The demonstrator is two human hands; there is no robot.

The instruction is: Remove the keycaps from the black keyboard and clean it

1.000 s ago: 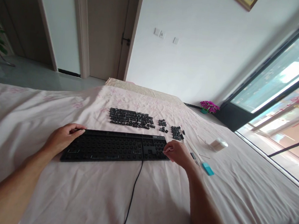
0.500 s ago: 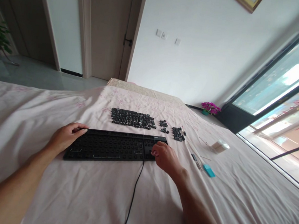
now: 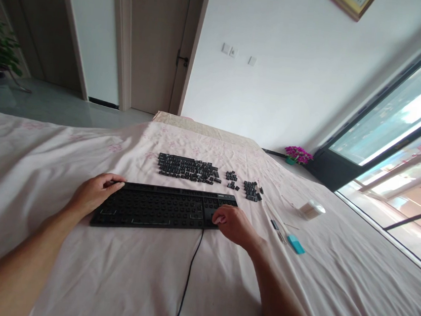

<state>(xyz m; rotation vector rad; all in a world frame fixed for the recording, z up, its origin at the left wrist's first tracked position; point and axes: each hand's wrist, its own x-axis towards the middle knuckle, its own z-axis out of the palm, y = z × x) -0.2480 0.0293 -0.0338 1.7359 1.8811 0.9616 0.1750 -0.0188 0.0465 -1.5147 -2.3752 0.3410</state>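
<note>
A black keyboard point(image 3: 153, 207) with its keycaps off lies on the pale pink sheet, its bare switch posts showing. My left hand point(image 3: 95, 194) grips its upper left corner, thumb along the top edge. Over the right-hand section, my right hand point(image 3: 232, 223) is closed in a pinch against the keyboard. Whatever its fingers hold is too small or hidden to make out. Beyond the keyboard lie many loose black keycaps point(image 3: 187, 168) in a large group, with smaller keycap clusters point(image 3: 252, 191) to the right.
A black cable point(image 3: 187, 280) runs from the keyboard toward me. Right of it lie a blue brush point(image 3: 296, 244), a small dark-handled tool point(image 3: 274, 225) and a white cylindrical container point(image 3: 311, 210). Past the bed are a door point(image 3: 155, 38) and pink flowers point(image 3: 299, 154).
The view has shifted slightly. My right hand has moved a little down over the right section, still pinched. My left hand keeps its grip on the corner.
</note>
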